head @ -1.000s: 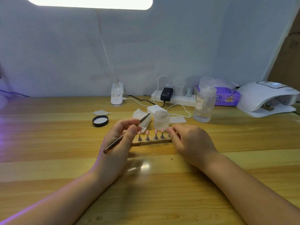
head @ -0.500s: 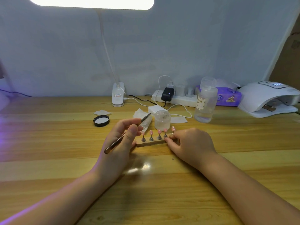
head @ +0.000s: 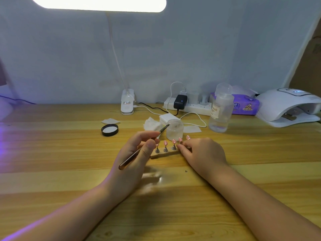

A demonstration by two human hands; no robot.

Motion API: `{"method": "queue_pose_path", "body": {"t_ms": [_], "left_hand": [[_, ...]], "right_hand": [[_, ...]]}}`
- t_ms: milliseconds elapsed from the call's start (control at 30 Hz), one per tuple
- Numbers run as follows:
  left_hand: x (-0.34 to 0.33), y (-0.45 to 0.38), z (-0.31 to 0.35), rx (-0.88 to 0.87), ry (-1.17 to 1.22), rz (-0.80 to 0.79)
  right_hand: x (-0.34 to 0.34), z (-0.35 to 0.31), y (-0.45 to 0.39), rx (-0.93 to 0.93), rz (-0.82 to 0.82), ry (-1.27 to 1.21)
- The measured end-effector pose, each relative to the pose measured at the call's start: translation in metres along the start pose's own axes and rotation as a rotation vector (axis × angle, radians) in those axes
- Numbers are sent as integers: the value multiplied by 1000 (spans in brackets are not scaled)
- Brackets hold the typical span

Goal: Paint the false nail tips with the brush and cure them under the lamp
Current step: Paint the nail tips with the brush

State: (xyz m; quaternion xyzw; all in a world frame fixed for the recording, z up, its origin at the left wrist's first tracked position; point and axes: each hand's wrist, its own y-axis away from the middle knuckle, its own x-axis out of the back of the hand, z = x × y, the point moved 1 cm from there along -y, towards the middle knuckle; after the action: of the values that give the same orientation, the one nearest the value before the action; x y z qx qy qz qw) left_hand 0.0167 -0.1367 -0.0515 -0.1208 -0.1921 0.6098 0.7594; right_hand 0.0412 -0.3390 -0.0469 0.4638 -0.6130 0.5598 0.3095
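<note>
Several pink false nail tips (head: 165, 143) stand on small metal stands in a wooden holder (head: 163, 154) at the middle of the table. My left hand (head: 137, 153) grips a thin brush (head: 141, 150) and touches the holder's left end; the brush tip points up toward a small clear jar (head: 175, 129). My right hand (head: 201, 153) pinches the holder's right end, covering part of it. The white curing lamp (head: 288, 106) sits at the far right.
A black jar lid (head: 109, 129), crumpled tissue (head: 152, 124) and paper pads lie behind the holder. A clear bottle (head: 221, 110), power strip (head: 189, 106) with chargers, purple wipes pack (head: 245, 104) and a desk lamp base (head: 127, 106) line the back wall.
The holder with the nail tips has tilted and shifted slightly right, its right end raised as my right hand took hold of it. My left hand and brush have barely moved.
</note>
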Motion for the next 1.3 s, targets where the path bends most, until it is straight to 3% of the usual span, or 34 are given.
{"method": "queue_pose_path", "body": {"t_ms": [400, 600, 700, 933, 1300], "left_hand": [[-2, 1, 3, -34, -73, 3], [-3, 0, -1, 29, 4, 7], [-4, 1, 1, -17, -29, 12], [-7, 7, 8, -132, -193, 37], [-9, 8, 12, -174, -241, 68]], "right_hand": [[3, -1, 5, 0, 77, -82], [1, -1, 7, -27, 108, -141], [1, 1, 7, -29, 140, -257], [2, -1, 10, -86, 164, -833], [3, -1, 10, -11, 140, -893]]}}
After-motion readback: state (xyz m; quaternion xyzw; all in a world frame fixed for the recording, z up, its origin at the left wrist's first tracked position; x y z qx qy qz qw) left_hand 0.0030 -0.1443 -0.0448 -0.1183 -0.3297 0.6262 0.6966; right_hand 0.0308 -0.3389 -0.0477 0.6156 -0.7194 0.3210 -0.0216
